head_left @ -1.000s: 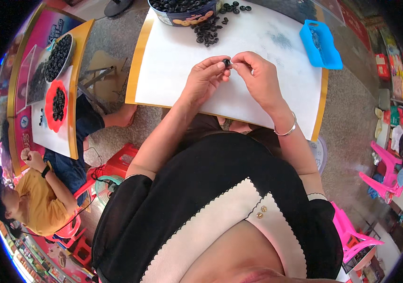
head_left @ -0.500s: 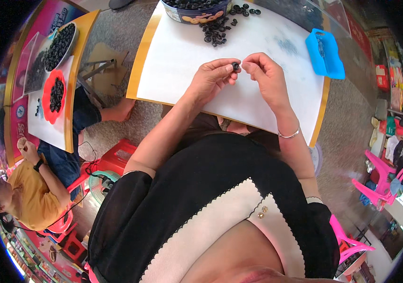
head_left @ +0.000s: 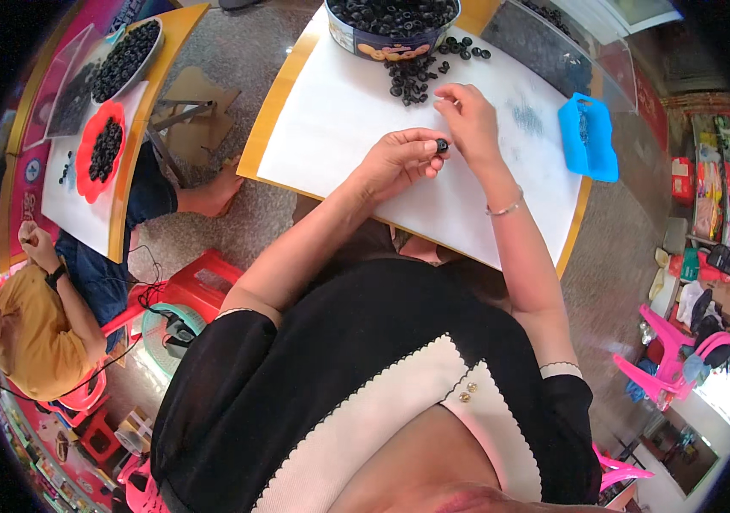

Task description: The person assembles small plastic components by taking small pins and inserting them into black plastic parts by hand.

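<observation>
My left hand (head_left: 399,161) is curled, its fingertips pinched around a small black ring (head_left: 441,145) that sits just above the white sheet (head_left: 331,128) covering my desk (head_left: 271,128). My right hand (head_left: 468,120) is just beside it, fingers bent and loosely closed; I cannot tell whether it holds anything. Ahead of my hands lies a loose pile of black rings (head_left: 412,77), spilling from beside a round tin (head_left: 382,38) with a dark blue wall and pale shapes printed on it, filled with more of the same. To the right, near the desk's edge, lies a flat bright blue tray (head_left: 589,137). A thin bracelet (head_left: 504,208) circles my right wrist. Far left, another desk carries a red scalloped dish (head_left: 87,158) of dark pieces and a larger bowl (head_left: 126,56) of them; a person in a yellow shirt (head_left: 27,333) sits there. Pink plastic chairs (head_left: 664,359) stand on the floor at right.
</observation>
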The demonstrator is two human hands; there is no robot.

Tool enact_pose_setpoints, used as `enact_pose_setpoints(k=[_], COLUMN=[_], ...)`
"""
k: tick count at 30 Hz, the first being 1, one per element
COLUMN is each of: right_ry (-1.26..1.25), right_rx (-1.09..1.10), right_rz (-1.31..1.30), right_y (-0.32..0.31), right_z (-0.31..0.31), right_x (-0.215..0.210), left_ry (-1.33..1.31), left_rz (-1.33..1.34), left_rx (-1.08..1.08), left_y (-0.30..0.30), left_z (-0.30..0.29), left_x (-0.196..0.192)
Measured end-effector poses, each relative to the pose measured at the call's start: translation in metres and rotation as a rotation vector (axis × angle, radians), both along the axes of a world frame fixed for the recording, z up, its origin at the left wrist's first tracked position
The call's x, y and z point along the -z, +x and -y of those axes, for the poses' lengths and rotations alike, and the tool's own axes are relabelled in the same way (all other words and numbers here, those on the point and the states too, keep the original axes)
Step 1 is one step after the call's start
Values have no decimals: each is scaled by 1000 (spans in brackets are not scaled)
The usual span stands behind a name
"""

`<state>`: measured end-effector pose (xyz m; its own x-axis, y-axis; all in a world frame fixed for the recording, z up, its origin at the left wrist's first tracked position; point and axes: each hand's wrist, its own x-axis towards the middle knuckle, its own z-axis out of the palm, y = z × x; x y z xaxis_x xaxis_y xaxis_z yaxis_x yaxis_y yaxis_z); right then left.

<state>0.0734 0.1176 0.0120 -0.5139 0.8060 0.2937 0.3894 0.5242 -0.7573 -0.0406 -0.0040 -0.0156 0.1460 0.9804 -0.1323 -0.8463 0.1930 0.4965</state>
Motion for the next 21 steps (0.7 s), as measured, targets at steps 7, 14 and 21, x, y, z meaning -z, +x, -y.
enact_pose_setpoints(k=[7,14,21], right_ry=[34,-603,-684], right_rx=[-15,-66,-50], right_rz=[130,-422,-526], right_y=[-12,18,39], right_z=[-2,21,51], right_x=[12,-17,-46], left_ry=[-27,-28,6], left_rz=[-14,-15,0], left_rx=[-9,-61,-90], left_y=[2,2,-1], left_z=[1,-1,-2], left_x=[0,-5,-1])
